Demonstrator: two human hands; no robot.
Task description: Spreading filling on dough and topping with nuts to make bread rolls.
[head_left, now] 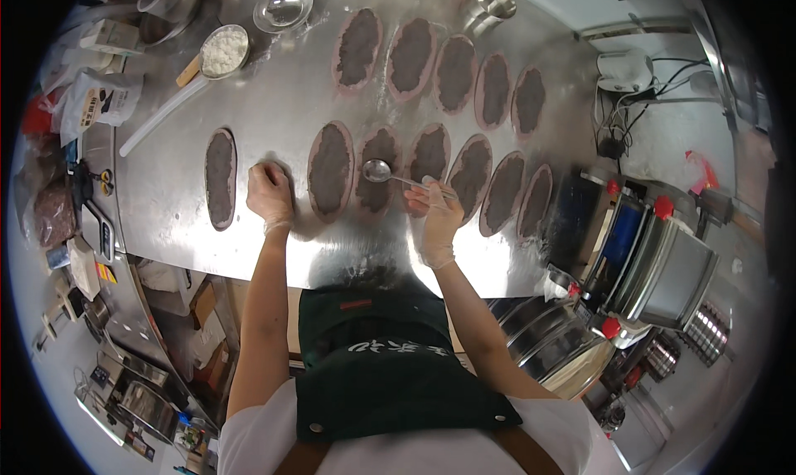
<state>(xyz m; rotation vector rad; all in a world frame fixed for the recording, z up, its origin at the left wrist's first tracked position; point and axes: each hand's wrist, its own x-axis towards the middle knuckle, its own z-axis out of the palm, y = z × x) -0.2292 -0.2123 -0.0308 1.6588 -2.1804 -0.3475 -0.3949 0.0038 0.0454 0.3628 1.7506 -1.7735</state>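
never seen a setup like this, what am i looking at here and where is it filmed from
There's no robot here: one fisheye camera on a person's head looks down, so straight edges bend. Those are the wearer's own arms, in what look like thin clear gloves. On the metal table lie two rows of long oval pieces, pinkish with a dark layer on top. The right hand holds a metal spoon, its bowl over one oval. The left hand is curled; I can't tell whether it holds anything. A bowl of white powder sits farther back.
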